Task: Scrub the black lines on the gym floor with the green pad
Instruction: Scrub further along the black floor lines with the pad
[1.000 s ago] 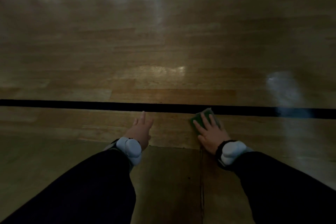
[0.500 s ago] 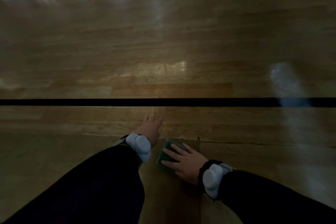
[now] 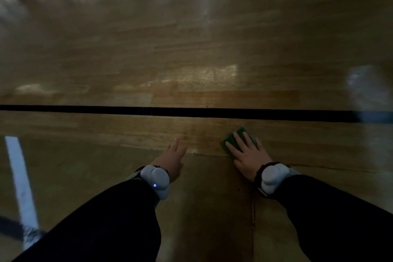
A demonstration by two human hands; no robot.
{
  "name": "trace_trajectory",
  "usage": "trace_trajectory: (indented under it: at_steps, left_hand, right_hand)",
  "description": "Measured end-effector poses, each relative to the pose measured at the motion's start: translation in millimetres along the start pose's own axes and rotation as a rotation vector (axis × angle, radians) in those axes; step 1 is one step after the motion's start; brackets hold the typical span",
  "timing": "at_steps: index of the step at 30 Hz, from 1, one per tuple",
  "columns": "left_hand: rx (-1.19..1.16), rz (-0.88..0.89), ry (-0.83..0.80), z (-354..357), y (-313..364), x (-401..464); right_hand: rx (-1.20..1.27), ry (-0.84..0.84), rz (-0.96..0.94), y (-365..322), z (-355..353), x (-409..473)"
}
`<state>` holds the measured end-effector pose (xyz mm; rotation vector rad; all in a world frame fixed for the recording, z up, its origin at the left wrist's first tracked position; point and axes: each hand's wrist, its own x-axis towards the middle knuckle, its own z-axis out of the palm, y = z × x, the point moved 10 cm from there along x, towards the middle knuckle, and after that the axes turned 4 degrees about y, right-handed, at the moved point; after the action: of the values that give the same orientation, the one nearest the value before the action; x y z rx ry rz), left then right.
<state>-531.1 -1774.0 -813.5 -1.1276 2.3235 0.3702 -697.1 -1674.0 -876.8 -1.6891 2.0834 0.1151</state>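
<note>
Where boards lie bare, green pad (image 3: 236,139) just short of black line (image 3: 170,111).

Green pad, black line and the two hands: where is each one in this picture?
green pad (image 3: 229,141): head view, its bare left corner.
black line (image 3: 148,110): head view, mid stripe.
left hand (image 3: 172,159): head view, back of hand.
right hand (image 3: 248,155): head view, back of hand.

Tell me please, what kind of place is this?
Most likely a sports hall or gym. The floor is glossy wooden boards, a painted black line runs straight across it, and a white line shows at the left, like court markings.
</note>
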Motion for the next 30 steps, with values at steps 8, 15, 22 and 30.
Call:
trace_trajectory:
  at_steps: [8,15,22,30]
  left_hand:
    - [-0.031,-0.043,-0.019,6,-28,-9]
    - [-0.041,-0.034,-0.048,20,-28,-9]
    - [-0.089,-0.058,-0.069,34,-42,-18]
    - [-0.142,-0.136,-0.058,45,-92,-18]
  right_hand:
    - [-0.135,-0.091,-0.449,-122,34,-27]
    - [-0.107,-0.141,-0.616,-150,48,-39]
    - [-0.126,-0.036,-0.328,-91,4,12]
    - [-0.034,0.042,-0.129,-54,-23,64]
